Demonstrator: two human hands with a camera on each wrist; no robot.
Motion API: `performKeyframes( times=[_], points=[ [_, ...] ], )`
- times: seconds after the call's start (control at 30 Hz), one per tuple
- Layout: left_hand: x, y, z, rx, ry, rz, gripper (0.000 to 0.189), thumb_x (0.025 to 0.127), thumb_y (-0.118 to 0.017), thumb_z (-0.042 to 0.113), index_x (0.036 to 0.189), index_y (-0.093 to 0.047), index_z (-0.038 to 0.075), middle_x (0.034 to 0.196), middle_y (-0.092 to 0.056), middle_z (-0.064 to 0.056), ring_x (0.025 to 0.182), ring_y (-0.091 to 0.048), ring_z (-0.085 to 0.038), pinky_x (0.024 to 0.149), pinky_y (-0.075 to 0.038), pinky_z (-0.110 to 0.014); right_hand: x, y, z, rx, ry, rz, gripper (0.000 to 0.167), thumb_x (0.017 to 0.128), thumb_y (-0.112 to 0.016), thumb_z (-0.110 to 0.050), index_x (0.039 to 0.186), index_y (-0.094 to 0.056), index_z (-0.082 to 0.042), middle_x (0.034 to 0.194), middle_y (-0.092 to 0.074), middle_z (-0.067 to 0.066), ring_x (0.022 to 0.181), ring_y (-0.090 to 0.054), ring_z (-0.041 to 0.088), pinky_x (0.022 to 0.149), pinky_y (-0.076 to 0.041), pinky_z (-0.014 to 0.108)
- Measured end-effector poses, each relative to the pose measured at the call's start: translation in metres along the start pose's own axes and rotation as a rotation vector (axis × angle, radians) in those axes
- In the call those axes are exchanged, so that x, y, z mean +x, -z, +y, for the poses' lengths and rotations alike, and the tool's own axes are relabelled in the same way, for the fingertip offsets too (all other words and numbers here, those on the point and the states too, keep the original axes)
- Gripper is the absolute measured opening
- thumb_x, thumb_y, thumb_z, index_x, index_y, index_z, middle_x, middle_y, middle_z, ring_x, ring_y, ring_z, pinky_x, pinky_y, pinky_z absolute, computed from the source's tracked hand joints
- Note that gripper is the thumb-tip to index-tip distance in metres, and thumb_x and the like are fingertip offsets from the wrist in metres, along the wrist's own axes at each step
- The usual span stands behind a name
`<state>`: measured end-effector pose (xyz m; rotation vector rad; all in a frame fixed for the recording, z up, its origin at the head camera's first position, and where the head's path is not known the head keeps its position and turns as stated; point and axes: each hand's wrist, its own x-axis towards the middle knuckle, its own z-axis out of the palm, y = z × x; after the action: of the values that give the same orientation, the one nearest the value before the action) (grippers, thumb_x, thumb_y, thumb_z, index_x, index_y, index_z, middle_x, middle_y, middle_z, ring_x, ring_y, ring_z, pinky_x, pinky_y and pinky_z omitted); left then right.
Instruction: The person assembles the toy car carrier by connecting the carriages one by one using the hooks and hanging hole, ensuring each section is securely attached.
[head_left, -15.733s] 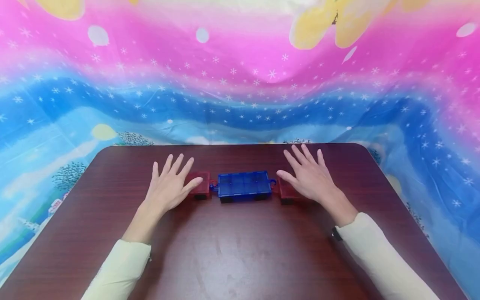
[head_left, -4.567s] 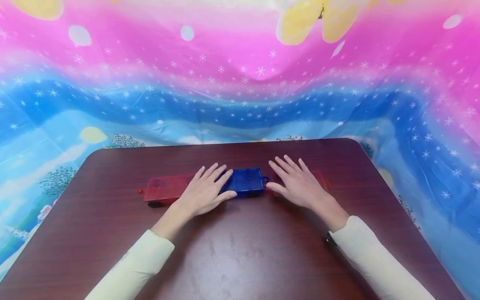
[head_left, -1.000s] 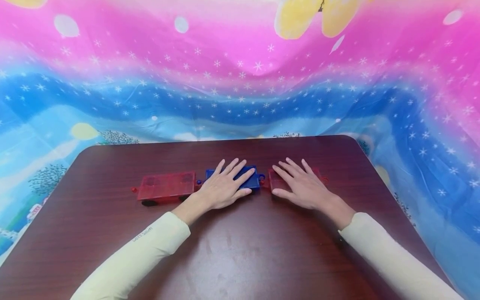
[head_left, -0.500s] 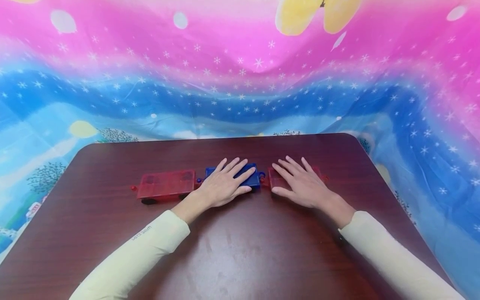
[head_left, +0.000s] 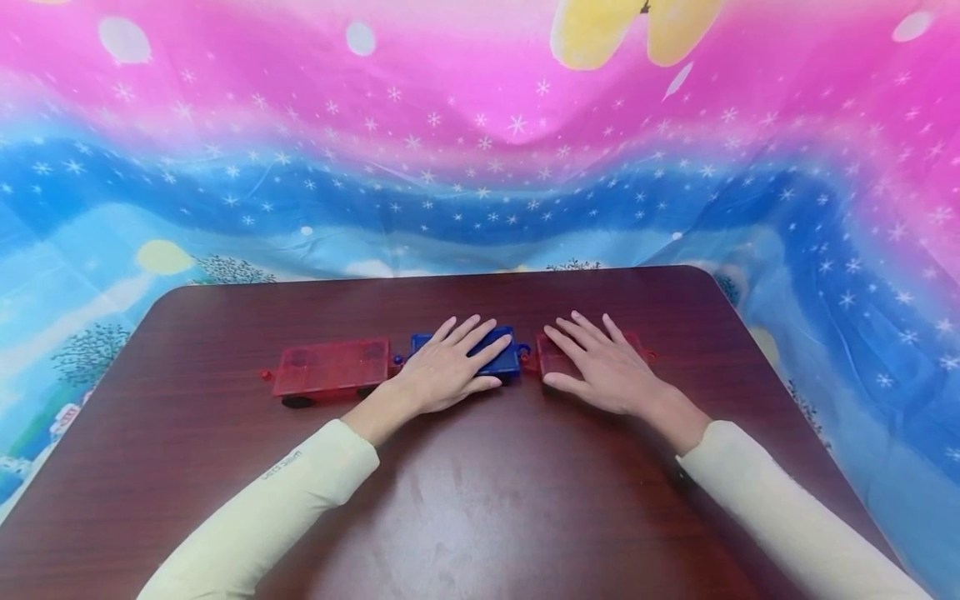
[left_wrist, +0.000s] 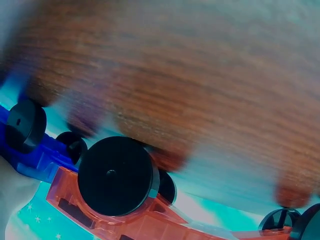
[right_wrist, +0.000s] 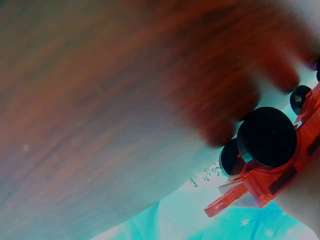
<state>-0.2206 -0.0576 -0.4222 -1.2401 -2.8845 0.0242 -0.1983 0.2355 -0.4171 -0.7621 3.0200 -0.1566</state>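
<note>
A row of small see-through plastic toy wagons on black wheels stands on the table, hooked end to end. The left red wagon [head_left: 333, 367] shows fully apart from its near right corner by the left wrist. My left hand [head_left: 446, 371] lies over the middle blue wagon [head_left: 507, 360], fingers straight and spread. Over the right red wagon [head_left: 553, 362] my right hand [head_left: 603, 371] lies the same way, covering much of it. In the left wrist view appear a big black wheel [left_wrist: 115, 175] and the blue wagon's underside [left_wrist: 42, 157]. The right wrist view shows the red wagon's hook [right_wrist: 225, 201].
The dark wooden table [head_left: 465, 500] has rounded far corners. A pink and blue cloth [head_left: 480, 167] with snowflakes hangs behind and beside it. Pale sleeves [head_left: 262, 508] cover both forearms.
Since the oldest frame my left hand has shifted rightward from the left red wagon onto the blue one. My right hand stays over the right red wagon. The last second shows almost no motion.
</note>
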Motion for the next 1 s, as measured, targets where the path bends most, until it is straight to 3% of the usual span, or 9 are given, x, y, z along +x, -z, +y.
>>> performKeyframes(
  times=[0.53,1.0],
  points=[
    [-0.0043,-0.0016,-0.0043,-0.071,-0.004,0.087,0.07,0.105,-0.035,0.06,0.164,-0.02,0.027,0.168,-0.02,-0.008,0.155,-0.013,-0.031,0.123,-0.008,-0.052,0.001,0.0012,-0.0005,0.001,0.004,0.0,0.087,0.095,-0.038,-0.077,0.161,-0.032,-0.019,0.164,-0.03,0.01,0.154,-0.013,0.033,0.12,-0.003,0.062],
    [-0.0046,-0.0052,-0.0065,-0.102,-0.012,0.121,0.07,0.105,-0.036,0.061,0.164,-0.02,0.027,0.168,-0.02,-0.009,0.155,-0.013,-0.031,0.123,-0.008,-0.052,0.003,-0.001,0.0009,-0.007,-0.001,0.0,0.088,0.095,-0.036,-0.077,0.161,-0.031,-0.02,0.165,-0.029,0.009,0.155,-0.012,0.032,0.12,-0.002,0.061]
  ],
)
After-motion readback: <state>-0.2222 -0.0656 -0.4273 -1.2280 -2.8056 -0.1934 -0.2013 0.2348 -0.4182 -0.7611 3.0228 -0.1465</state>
